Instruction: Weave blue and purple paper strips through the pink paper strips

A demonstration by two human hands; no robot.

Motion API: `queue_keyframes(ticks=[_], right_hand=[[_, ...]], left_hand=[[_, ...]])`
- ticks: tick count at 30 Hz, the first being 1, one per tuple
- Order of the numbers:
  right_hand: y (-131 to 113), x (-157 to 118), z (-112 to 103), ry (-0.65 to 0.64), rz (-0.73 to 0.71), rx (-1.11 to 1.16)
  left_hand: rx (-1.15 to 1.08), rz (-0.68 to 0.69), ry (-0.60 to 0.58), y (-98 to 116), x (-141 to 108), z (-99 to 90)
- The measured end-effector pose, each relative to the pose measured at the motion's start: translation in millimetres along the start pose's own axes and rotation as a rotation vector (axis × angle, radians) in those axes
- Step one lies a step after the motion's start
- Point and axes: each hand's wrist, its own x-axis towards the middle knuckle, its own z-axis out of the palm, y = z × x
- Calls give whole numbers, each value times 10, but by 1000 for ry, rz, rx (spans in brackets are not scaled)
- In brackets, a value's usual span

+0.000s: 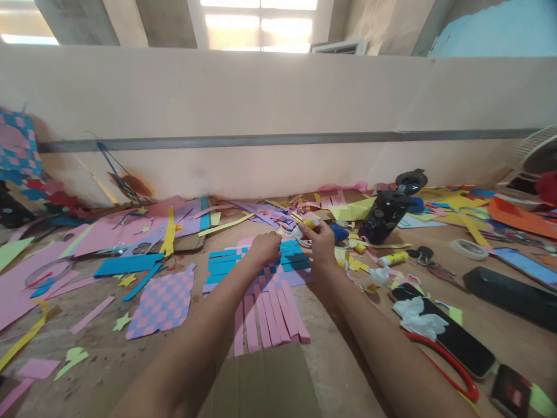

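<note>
In front of me lies a paper weave: pink strips (270, 316) run toward me, crossed by blue strips (226, 268) and purple ones at the edge. My left hand (266, 247) is over the far part of the weave, its fingers curled together; what they pinch, if anything, is hidden. My right hand (322, 241) is closed round a small yellow glue stick (310, 222), just beyond the weave's far right corner. A piece of brown cardboard (265, 383) lies under the near ends of the pink strips.
A finished pink-and-purple woven piece (161, 302) lies left, among paper scraps and stars. To the right stand a black bottle (385, 215) with its lid up, another glue stick (393, 259), a black phone (448, 334), red-handled scissors (452, 363) and a tape roll (470, 249).
</note>
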Motion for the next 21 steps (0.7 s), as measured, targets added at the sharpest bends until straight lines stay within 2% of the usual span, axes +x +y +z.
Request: queue_keyframes(ticks=[5, 10, 21], right_hand=[[-16, -11, -12, -20, 2, -5], [-31, -11, -18, -26, -7, 3], [5, -17, 9, -55, -15, 23]], left_hand=[[-4, -10, -71, 45, 122, -37], [-37, -25, -83, 17, 140, -39], [-261, -255, 69, -69, -60, 36]])
